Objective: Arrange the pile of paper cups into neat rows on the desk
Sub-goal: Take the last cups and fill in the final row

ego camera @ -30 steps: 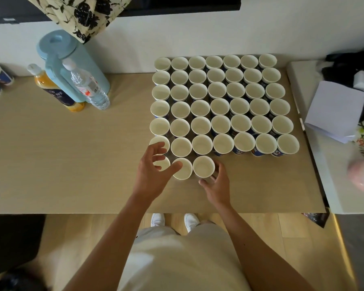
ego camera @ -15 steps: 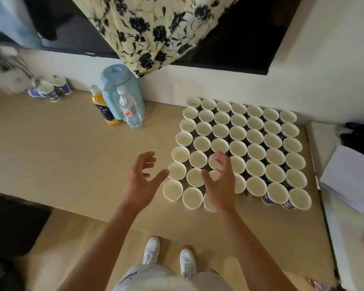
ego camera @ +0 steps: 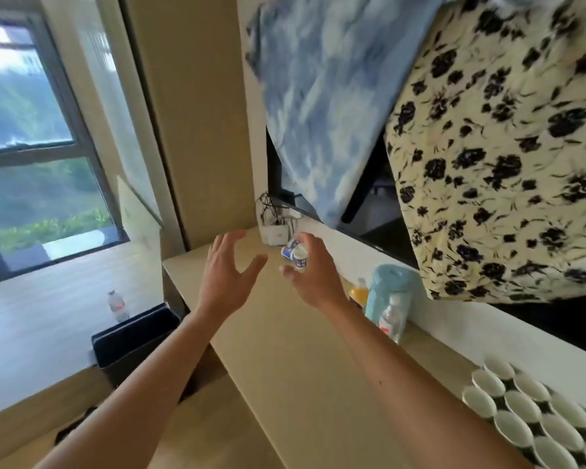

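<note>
We see both bare forearms stretched out over the long light-wood surface [ego camera: 295, 374] towards its far end. The left hand [ego camera: 229, 265] hovers above the wood with its fingers spread and nearly straight; its grip is wide open and has hold of nothing. The right hand [ego camera: 313, 275] is just beside it, with the back turned to us and the fingers fanned and gently curved. Its grip is open too, arched close to two blue-and-white paper cups [ego camera: 295, 253] that lie tipped on their sides at the far end. We cannot tell whether any fingertip touches them.

Well apart from those two, at the lower right edge of the view, we find the rows of white-rimmed paper cups [ego camera: 528, 411]. They stand upright, packed rim to rim on the surface near the wall.

Between the two groups, along the wall, stand a pale blue plastic jug [ego camera: 388, 289], an orange drink bottle [ego camera: 359, 292] and a clear plastic water bottle [ego camera: 389, 321], all close together. In the far corner sits a small white box with dark cables [ego camera: 276, 233].

Above hang a cream cloth with black flowers [ego camera: 504, 164] and a blue-and-white mottled cloth [ego camera: 329, 96]. To the left we see a dark-framed window [ego camera: 31, 147], a black bin [ego camera: 136, 336] beside the surface's end, and a small clear bottle [ego camera: 117, 304] beyond it.
</note>
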`<control>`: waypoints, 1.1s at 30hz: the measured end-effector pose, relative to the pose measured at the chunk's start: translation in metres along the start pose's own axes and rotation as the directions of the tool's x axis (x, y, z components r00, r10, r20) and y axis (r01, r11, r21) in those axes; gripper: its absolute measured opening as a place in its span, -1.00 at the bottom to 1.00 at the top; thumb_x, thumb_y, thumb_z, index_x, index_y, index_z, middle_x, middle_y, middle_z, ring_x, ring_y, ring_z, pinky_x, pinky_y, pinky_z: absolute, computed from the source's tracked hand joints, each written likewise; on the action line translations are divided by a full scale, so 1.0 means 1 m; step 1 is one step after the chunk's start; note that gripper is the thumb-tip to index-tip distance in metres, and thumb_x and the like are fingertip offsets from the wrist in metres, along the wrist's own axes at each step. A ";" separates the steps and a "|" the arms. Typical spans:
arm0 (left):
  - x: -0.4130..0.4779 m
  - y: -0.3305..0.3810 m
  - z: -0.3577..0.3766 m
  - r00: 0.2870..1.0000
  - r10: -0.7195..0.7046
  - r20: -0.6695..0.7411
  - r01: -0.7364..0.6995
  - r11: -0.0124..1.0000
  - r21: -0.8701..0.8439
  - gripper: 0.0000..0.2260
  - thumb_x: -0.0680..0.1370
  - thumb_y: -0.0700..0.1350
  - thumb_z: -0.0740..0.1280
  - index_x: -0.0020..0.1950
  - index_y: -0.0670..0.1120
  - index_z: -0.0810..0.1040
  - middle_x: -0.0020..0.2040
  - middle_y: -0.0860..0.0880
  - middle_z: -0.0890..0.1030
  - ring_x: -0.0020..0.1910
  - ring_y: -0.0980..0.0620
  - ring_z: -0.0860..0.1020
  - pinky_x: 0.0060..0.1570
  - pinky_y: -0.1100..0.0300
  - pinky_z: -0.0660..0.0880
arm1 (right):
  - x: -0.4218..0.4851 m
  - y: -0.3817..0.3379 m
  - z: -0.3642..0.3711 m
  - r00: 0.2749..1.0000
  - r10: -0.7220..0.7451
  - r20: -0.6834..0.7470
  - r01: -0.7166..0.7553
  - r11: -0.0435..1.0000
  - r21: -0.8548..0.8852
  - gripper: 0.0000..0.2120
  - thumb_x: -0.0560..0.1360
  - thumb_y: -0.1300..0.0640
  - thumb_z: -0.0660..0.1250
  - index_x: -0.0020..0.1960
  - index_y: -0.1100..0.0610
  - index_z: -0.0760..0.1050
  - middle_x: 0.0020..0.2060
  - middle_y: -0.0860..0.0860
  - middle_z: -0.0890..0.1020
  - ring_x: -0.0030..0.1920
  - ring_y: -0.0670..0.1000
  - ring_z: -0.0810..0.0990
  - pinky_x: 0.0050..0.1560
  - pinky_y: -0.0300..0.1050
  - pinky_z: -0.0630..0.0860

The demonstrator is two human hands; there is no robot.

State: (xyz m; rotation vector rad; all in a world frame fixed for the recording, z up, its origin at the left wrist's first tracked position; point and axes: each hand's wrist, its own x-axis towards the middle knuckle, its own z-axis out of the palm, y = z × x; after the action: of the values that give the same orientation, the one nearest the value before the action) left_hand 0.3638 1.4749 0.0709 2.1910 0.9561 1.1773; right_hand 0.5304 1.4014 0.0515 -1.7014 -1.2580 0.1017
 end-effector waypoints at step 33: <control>0.251 -0.265 0.064 0.955 0.000 0.295 0.028 0.995 -0.091 -0.50 0.53 0.08 0.46 0.40 -0.06 0.45 0.30 0.06 0.50 0.34 0.03 0.45 0.27 0.18 0.33 | 0.218 0.101 0.241 0.922 0.385 -0.045 -0.387 0.921 -0.053 -0.34 0.48 0.02 0.45 0.51 0.05 0.29 0.43 -0.04 0.39 0.43 -0.06 0.35 0.30 -0.28 0.26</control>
State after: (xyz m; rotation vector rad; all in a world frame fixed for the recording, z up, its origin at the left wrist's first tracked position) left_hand 0.4221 1.8318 -0.0105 2.2005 0.7717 0.8375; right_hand 0.5641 1.7251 -0.0491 -1.9797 -0.8930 0.2706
